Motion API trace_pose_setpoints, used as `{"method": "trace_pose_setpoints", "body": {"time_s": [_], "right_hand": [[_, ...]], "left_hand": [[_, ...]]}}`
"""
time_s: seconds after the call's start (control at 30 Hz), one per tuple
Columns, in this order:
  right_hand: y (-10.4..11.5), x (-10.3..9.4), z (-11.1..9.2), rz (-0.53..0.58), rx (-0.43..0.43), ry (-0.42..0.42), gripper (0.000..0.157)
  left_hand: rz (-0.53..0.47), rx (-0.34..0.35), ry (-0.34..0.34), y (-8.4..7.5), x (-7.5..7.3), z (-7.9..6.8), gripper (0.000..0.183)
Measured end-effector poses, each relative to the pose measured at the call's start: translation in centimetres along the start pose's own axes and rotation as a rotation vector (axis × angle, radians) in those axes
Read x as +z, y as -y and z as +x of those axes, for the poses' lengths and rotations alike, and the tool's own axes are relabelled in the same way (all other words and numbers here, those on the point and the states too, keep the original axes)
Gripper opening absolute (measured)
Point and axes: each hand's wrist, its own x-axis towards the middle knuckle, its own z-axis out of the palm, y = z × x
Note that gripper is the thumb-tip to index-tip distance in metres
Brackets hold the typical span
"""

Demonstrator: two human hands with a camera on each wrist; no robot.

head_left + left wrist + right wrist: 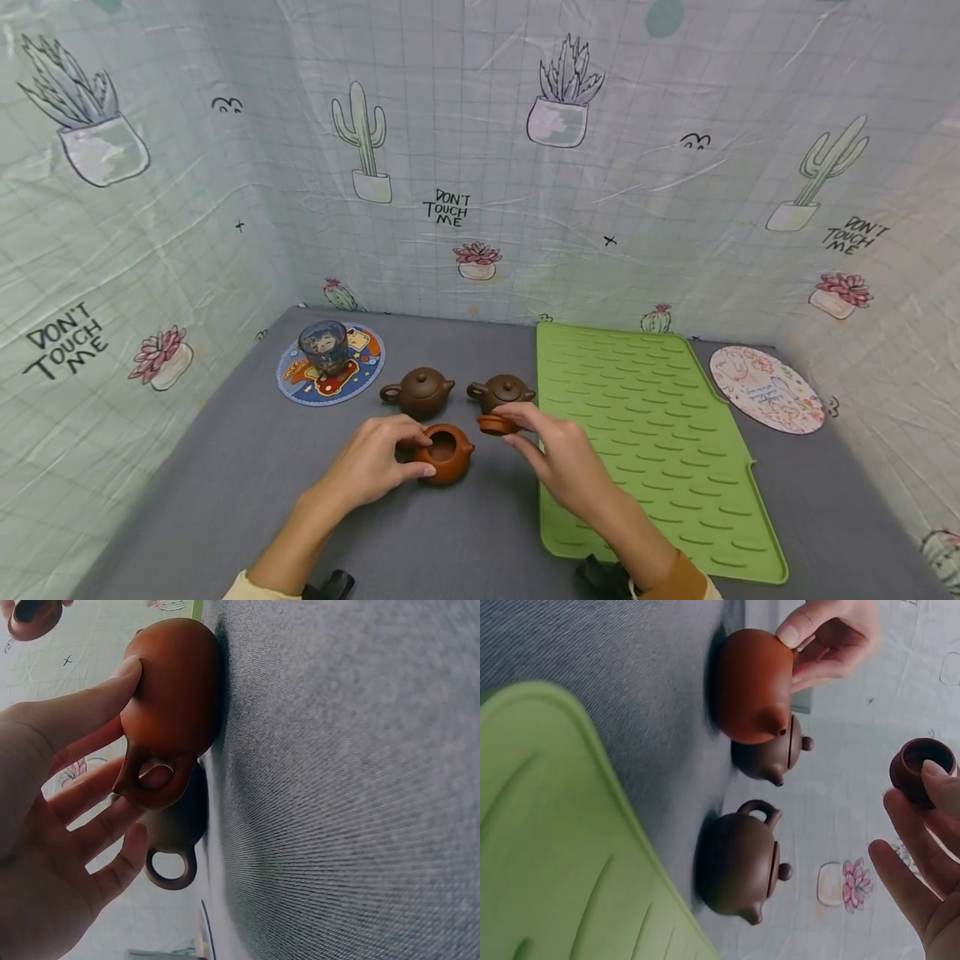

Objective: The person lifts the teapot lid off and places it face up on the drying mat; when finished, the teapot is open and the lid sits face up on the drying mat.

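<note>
An orange-brown clay teapot (455,468) stands on the cloth without a lid, its round opening facing up and its spout to the right. My left hand (378,458) grips it from the handle side, the thumb on its near side in the left wrist view. Just right of it, my right hand (562,454) pinches a small reddish-brown teapot lid (907,776) between thumb and fingers, raised above the cloth. Its hollow side shows in the right wrist view. Two dark brown lidded teapots stand behind: one (423,392) on the left, another (735,862) behind the lid.
A green ridged mat (637,433) lies to the right, with a pink patterned round mat (767,389) beyond it. At the back left, a dark see-through glass (322,346) stands on a blue patterned round mat (300,387). Printed curtains (450,158) enclose the grey cloth-covered table (442,550).
</note>
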Motion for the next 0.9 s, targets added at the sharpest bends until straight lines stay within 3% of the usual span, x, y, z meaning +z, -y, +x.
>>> {"method": "trace_pose_setpoints", "body": {"time_s": [0.63, 0.9], "right_hand": [[-2.4, -2.6, -2.7, 0.038, 0.135, -0.086, 0.043], [-3.4, -3.0, -4.3, 0.051, 0.116, -0.137, 0.026]], "left_hand": [[0.025, -0.03, 0.009, 0.1, -0.2, 0.1, 0.024], [0.018, -0.038, 0.017, 0.2, -0.2, 0.1, 0.024]]}}
